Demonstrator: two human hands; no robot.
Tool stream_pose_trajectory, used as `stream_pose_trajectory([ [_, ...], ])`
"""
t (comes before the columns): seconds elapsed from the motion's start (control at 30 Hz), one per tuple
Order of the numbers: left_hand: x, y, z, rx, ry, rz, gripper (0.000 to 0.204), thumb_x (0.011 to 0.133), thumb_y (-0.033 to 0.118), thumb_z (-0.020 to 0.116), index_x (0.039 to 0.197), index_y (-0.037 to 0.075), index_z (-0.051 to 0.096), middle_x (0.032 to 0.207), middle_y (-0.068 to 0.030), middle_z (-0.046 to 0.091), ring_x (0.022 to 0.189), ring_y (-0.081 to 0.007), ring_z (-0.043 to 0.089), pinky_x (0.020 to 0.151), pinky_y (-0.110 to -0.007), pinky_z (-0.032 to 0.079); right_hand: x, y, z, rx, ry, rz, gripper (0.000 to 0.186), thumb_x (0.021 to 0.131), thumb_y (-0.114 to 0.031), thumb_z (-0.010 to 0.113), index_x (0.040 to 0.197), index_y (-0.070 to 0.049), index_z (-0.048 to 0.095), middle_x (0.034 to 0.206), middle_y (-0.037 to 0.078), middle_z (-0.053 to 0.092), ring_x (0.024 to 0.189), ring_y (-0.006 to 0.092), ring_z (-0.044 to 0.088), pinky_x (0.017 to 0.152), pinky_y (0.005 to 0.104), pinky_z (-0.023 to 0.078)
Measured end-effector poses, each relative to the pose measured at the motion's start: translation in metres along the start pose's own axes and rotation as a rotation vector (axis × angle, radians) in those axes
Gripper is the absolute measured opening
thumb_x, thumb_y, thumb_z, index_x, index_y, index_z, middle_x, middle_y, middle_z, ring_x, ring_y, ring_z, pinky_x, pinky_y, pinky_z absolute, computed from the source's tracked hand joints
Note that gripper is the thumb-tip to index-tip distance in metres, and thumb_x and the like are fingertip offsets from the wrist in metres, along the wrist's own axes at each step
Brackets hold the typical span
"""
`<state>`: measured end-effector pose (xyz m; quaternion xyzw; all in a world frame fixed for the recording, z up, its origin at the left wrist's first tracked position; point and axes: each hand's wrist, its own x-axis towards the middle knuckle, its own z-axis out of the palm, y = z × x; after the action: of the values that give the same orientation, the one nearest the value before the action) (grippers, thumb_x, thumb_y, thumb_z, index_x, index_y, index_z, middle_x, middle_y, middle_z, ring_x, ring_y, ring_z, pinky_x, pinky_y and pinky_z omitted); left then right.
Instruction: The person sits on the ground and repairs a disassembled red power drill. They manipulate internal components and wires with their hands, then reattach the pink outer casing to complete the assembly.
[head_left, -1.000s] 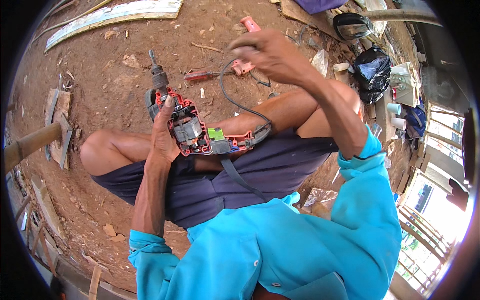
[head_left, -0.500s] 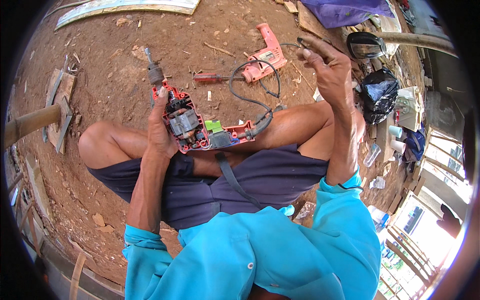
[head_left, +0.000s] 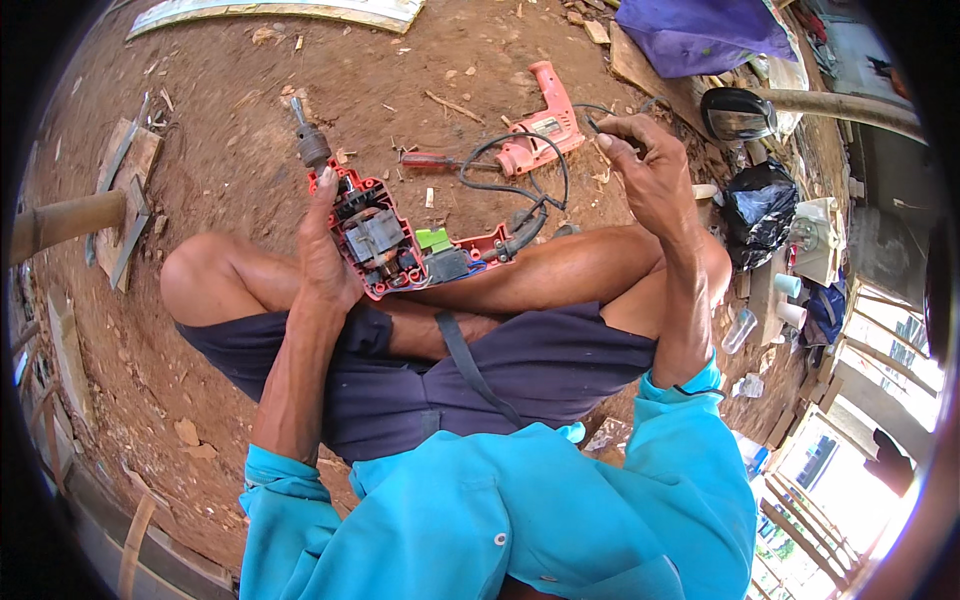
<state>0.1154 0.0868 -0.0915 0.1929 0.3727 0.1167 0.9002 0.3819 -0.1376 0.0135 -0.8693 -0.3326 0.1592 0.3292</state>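
My left hand [head_left: 325, 250] grips an opened electric drill [head_left: 375, 235]. Its thumb lies along the red casing near the chuck [head_left: 313, 148], and the motor and other inner parts face up. A green piece [head_left: 434, 240] shows near the handle, by a dark switch block [head_left: 446, 264]. From the handle end runs a black power cord [head_left: 515, 200], which loops over the ground. My right hand [head_left: 650, 170] is raised to the right, thumb and fingers pinched on what looks like a stretch of that cord. A detached pinkish-red drill housing [head_left: 545, 130] lies ahead, beside a red-handled screwdriver [head_left: 430, 160].
My crossed legs [head_left: 480, 350] lie under the drill. On the left stands a wooden post [head_left: 70, 227] with boards. To the right are a black plastic bag [head_left: 758, 205], cups [head_left: 788, 285] and a pole with a dark end [head_left: 738, 112]. Purple cloth [head_left: 705, 35] lies far right.
My right hand has come down and its fingers have drawn closer together. The cord's loop has shifted. My left hand still holds the opened drill, tipped slightly differently.
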Motion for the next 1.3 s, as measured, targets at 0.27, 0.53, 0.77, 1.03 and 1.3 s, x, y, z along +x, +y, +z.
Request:
stream_pose_trajectory([
  [0.27,-0.004,0.002,0.008,0.027,0.058,-0.001,0.052,0.097,0.059,0.064,0.106,0.009,0.069,0.084,-0.0084,0.073,0.071,-0.0209,0.073,0.064,-0.037,0.063,-0.002,-0.003,0.002,-0.017,-0.031,0.017,0.019,0.099,-0.014,0.069,0.11,0.001,0.074,0.088,0.012,0.073,0.082,0.0183,0.069,0.078,0.0343,0.054],
  [0.53,0.001,0.0,0.006,0.035,0.069,0.001,0.051,0.097,0.059,0.063,0.106,0.009,0.067,0.086,-0.0086,0.072,0.074,-0.0217,0.073,0.067,-0.038,0.063,-0.003,0.001,0.003,0.216,-0.107,0.106,0.017,0.1,-0.011,0.068,0.111,0.001,0.073,0.09,0.006,0.073,0.08,0.0116,0.068,0.072,0.0292,0.053],
  [0.77,-0.001,0.001,0.006,0.01,0.03,-0.005,0.047,0.098,0.058,0.065,0.104,0.011,0.068,0.087,-0.0072,0.072,0.075,-0.022,0.073,0.07,-0.041,0.065,-0.003,-0.008,0.002,0.275,-0.091,0.127,0.03,0.097,-0.005,0.062,0.125,-0.001,0.072,0.092,0.001,0.067,0.077,0.008,0.058,0.069,0.0262,0.049],
  [1.03,-0.001,0.0,0.005,0.001,0.031,-0.002,0.045,0.102,0.055,0.06,0.109,0.011,0.066,0.089,-0.0062,0.072,0.077,-0.0207,0.073,0.071,-0.041,0.065,-0.002,-0.007,0.003,0.339,-0.153,0.165,0.034,0.096,-0.006,0.062,0.129,-0.002,0.072,0.087,-0.002,0.063,0.076,0.0064,0.055,0.069,0.0245,0.047],
  [1.3,-0.001,0.001,0.005,0.005,0.011,-0.015,0.044,0.102,0.055,0.061,0.115,0.013,0.065,0.093,-0.0066,0.072,0.08,-0.0206,0.073,0.072,-0.041,0.065,-0.003,-0.009,0.003,0.325,-0.117,0.158,0.034,0.096,-0.007,0.064,0.129,0.0,0.071,0.085,-0.002,0.063,0.074,0.0069,0.055,0.068,0.0247,0.047],
])
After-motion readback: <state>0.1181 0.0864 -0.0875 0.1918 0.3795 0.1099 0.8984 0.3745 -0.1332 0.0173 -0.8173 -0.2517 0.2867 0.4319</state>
